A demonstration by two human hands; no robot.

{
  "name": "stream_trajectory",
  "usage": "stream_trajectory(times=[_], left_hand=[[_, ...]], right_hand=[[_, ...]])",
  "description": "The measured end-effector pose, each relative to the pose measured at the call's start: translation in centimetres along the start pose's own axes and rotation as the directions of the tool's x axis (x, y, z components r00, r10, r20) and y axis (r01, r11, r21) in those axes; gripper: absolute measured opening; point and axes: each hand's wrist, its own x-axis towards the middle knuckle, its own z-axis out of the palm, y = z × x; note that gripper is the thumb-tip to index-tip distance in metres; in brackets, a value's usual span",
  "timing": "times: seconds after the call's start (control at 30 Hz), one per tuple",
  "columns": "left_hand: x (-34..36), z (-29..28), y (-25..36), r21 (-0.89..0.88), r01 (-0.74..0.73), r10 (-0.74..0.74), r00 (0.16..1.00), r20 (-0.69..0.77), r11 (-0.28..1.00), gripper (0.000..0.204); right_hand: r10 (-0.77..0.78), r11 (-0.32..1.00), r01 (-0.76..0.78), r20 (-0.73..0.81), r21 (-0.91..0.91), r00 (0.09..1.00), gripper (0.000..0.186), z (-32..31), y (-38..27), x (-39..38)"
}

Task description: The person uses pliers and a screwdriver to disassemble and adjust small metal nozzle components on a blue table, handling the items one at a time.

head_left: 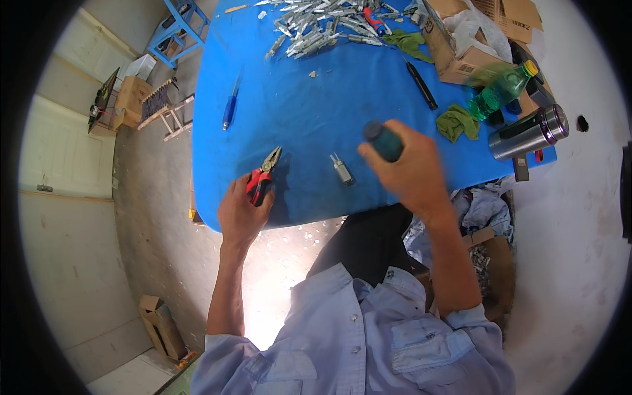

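Note:
My left hand is closed round the red and black handles of a pair of combination pliers, whose jaws point away from me over the table's near edge. My right hand, smeared by motion, grips a dark teal cylinder with a rounded end; its kind is not clear. Between the two hands a small grey metal part with two thin prongs lies on the blue table, touched by neither hand.
A pile of similar metal parts covers the far side. A blue-handled screwdriver lies at left. To the right are a black pen-shaped tool, green cloths, a cardboard box, a green bottle and a steel flask.

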Motion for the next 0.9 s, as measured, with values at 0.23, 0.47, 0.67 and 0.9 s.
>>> stream_trajectory(times=[0.23, 0.47, 0.67, 0.9], left_hand=[[0.8, 0.7, -0.5, -0.046, -0.007, 0.005, 0.999, -0.043, 0.999, 0.049], [0.9, 1.2, -1.0, -0.004, -0.015, 0.015, 0.999, -0.047, 1.000, 0.052], [1.1, 0.8, -0.8, 0.083, -0.071, 0.073, 0.997, -0.023, 0.994, 0.053], [1.6, 0.0, 1.2, 0.083, -0.326, 0.333, 0.939, -0.090, 0.942, 0.038]], right_hand=[[-0.008, 0.914, 0.041, 0.082, -0.403, 0.997, 0.034, 6.5, 4.5, -1.6], [0.026, 0.939, 0.019, 0.125, -0.343, 0.992, 0.027, 7.5, 5.8, -1.7], [0.129, 0.973, -0.082, 0.211, -0.216, 0.969, 0.019, 6.0, 5.4, -1.6], [0.210, 0.976, -0.184, 0.260, -0.119, 0.942, 0.019, 5.3, 5.6, -1.9]])
